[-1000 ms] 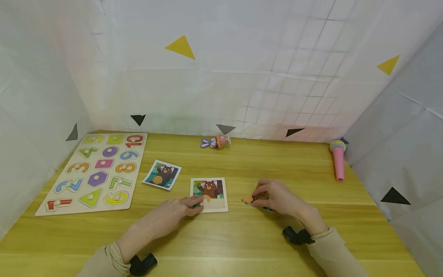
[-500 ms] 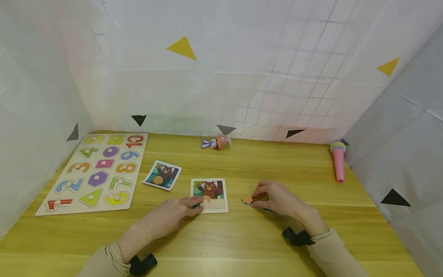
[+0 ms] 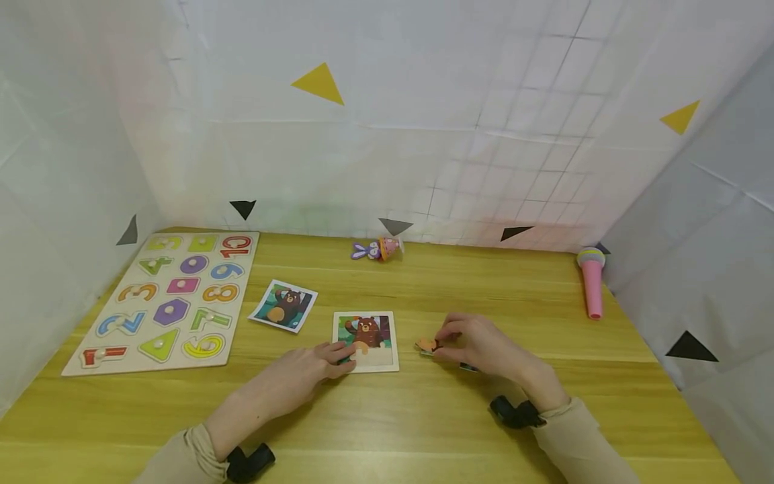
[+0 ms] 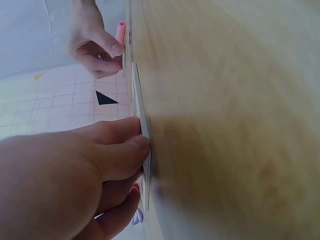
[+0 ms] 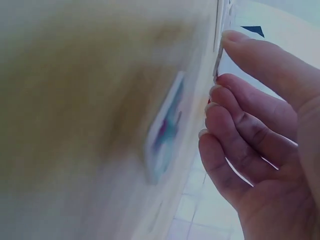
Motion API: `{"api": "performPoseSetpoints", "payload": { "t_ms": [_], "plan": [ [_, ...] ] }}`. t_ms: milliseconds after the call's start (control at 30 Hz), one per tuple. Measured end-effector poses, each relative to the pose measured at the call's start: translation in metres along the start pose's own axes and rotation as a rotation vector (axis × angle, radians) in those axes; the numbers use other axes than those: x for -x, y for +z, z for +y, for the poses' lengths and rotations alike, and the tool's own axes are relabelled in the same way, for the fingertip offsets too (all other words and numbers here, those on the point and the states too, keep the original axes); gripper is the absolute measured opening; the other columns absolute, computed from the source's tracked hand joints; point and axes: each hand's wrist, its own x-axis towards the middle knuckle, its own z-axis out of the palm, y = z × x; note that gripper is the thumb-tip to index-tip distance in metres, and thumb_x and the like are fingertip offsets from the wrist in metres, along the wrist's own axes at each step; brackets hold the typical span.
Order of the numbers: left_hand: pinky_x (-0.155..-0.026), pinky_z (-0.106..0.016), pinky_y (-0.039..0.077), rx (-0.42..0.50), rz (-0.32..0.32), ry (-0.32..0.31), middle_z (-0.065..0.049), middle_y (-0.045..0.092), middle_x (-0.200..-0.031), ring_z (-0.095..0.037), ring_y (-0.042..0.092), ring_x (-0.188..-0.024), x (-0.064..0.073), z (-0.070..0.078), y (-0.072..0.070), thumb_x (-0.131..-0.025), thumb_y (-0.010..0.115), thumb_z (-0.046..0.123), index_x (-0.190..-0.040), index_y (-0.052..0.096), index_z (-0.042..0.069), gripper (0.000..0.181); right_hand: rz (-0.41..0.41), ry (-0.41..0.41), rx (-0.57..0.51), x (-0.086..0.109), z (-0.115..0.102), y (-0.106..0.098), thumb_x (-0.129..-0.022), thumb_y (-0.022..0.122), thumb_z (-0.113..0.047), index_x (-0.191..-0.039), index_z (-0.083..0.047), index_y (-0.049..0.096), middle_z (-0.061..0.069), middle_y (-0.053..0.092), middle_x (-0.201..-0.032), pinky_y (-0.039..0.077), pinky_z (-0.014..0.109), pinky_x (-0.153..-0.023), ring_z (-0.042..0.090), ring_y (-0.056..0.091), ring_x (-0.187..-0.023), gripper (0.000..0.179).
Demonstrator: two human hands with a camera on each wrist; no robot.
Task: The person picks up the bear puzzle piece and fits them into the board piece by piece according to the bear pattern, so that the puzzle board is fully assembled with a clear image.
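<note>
In the head view, a small bear jigsaw board (image 3: 376, 361) with a pale frame lies at mid-table, its upper part showing the bear's head and its lower part partly bare wood. My left hand (image 3: 302, 378) pinches its left edge, thumb and fingers at the rim. To the right of the board, my right hand (image 3: 484, 344) pinches a jigsaw piece (image 3: 426, 345) with an orange patch between thumb and fingertips, held low over the table. Another jigsaw piece (image 3: 468, 367), greenish and dark, lies under the right hand; it shows larger in the right wrist view.
A bear picture card (image 3: 284, 306) lies left of the jigsaw board. Farther left is a large number-and-shape puzzle board (image 3: 163, 361). Toward the back wall lie a bunny toy (image 3: 377, 249) and, at far right, a pink toy microphone (image 3: 593, 288). White sheets wall the table.
My right hand has shifted slightly left with the jigsaw piece, bringing it closer to the board. The left hand and the board have stayed put.
</note>
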Motion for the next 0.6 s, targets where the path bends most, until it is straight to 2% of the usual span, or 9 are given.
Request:
{"api": "performPoseSetpoints", "payload": {
  "t_ms": [333,600],
  "plan": [
    [-0.099,-0.045,0.052,0.009,-0.013,-0.003,-0.002,0.051,-0.151,-0.028,0.052,-0.135,0.0,0.001,-0.002,-0.086,0.059,-0.019,-0.135,0.065,0.015,0.06,-0.036,-0.032,0.02,-0.031,-0.031,0.007,-0.088,0.078,-0.028,-0.098,-0.015,0.077,-0.007,0.064,-0.094,0.052,0.024,-0.068,0.01,0.06,-0.078,0.017],
    [-0.097,-0.043,0.053,0.042,-0.014,-0.009,-0.003,0.05,-0.151,-0.028,0.054,-0.133,0.0,0.001,-0.003,-0.087,0.059,-0.018,-0.136,0.064,0.015,0.06,-0.096,-0.081,0.05,-0.052,-0.047,0.023,-0.089,0.077,-0.03,-0.101,-0.013,0.077,-0.005,0.063,-0.096,0.054,0.024,-0.078,0.01,0.062,-0.086,0.02]
  ]
}}
